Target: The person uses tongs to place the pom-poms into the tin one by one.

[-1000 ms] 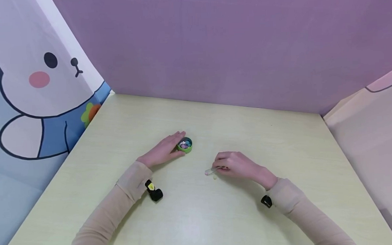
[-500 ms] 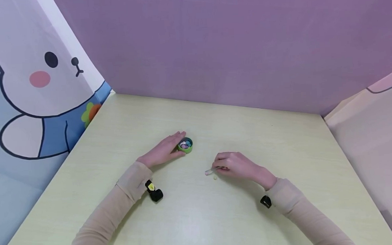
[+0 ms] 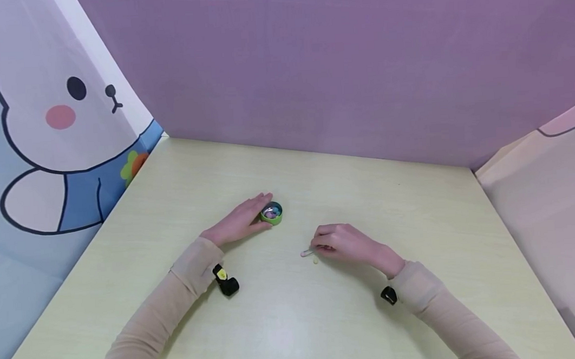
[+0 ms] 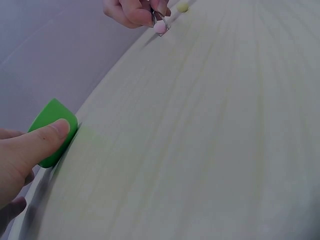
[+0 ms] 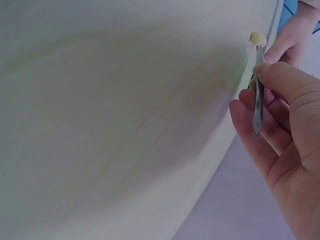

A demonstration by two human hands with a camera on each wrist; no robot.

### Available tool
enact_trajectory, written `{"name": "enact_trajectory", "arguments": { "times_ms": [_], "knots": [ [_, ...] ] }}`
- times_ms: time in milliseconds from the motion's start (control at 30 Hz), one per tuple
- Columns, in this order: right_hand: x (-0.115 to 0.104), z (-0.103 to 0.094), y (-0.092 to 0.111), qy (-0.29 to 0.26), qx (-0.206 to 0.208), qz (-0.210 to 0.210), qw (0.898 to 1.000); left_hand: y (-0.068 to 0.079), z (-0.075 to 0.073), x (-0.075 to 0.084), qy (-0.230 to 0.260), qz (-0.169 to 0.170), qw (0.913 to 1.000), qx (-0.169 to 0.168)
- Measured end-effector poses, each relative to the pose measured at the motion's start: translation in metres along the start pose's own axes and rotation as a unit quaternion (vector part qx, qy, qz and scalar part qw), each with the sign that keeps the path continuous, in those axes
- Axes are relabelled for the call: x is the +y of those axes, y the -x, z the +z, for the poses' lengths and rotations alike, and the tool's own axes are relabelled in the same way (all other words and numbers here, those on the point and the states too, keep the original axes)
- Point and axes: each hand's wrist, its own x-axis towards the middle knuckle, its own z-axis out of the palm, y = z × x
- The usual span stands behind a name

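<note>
My left hand (image 3: 241, 221) holds a small round green container (image 3: 272, 220) from its left side, thumb at the near side and fingers at the far side. Several pink and blue pieces lie inside it. In the left wrist view the thumb presses the green wall (image 4: 49, 116). To the right, my right hand (image 3: 346, 243) pinches metal tweezers (image 5: 258, 100) between thumb and fingers. The tweezer tips are at a small pink ball (image 4: 160, 27), low over the table. Just beside them lies a pale yellow ball (image 3: 315, 261).
The pale wooden table (image 3: 275, 310) spreads around both hands. A purple panel (image 3: 311, 75) stands along its back edge, with a cartoon-printed panel (image 3: 31, 128) at the left and a pale one (image 3: 552, 198) at the right. A black camera (image 3: 227, 283) hangs at the left wrist.
The tweezer arms have drawn closer together at the pink ball. My right hand has barely shifted, and my left hand and the container stay in place.
</note>
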Motion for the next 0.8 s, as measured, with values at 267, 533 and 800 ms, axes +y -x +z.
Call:
{"name": "enact_trajectory", "arguments": {
  "times_ms": [267, 533, 800],
  "knots": [
    [0.0, 0.0, 0.0, -0.004, 0.01, -0.002, 1.0, 0.0, 0.0, -0.001, -0.003, 0.002, 1.0, 0.001],
    [0.001, -0.006, -0.003, -0.02, 0.015, 0.003, 1.0, 0.0, 0.0, -0.001, -0.003, 0.001, 1.0, 0.001],
    [0.008, -0.014, -0.012, -0.015, 0.028, 0.002, 0.999, 0.001, -0.002, 0.001, -0.001, -0.001, 1.0, -0.002]
  ]
}}
